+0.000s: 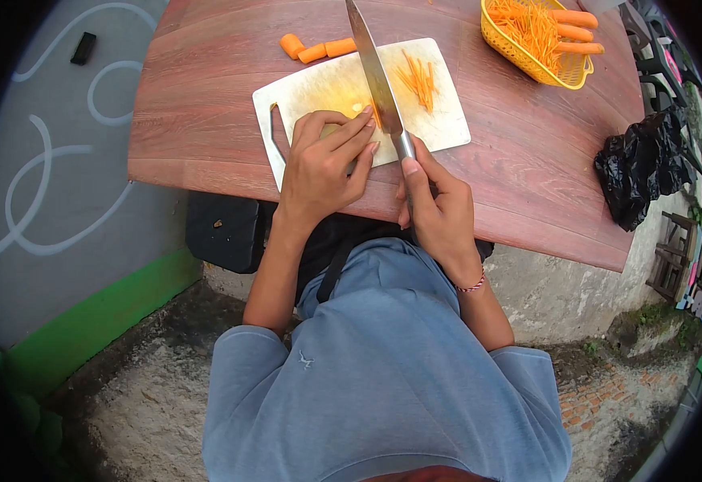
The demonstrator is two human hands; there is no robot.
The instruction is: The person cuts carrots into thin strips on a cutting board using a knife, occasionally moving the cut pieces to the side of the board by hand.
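My right hand (439,205) is wrapped round the handle of a large kitchen knife (380,79). Its blade stands over the white cutting board (450,112), pointing away from me. Bent fingertips of my left hand (325,165) press down on a carrot piece (377,118) right beside the blade's left face; most of that piece is hidden by fingers and blade. Right of the knife lie thin carrot strips (419,82) on the board. Several short carrot chunks (312,54) rest by the board's far edge.
A yellow basket (520,58) at the back right holds carrot shreds (532,30) and whole carrots (577,34). The reddish wooden table (198,104) ends just in front of my body. A black plastic bag (644,165) hangs at its right edge. Below the left side is a black seat (222,233).
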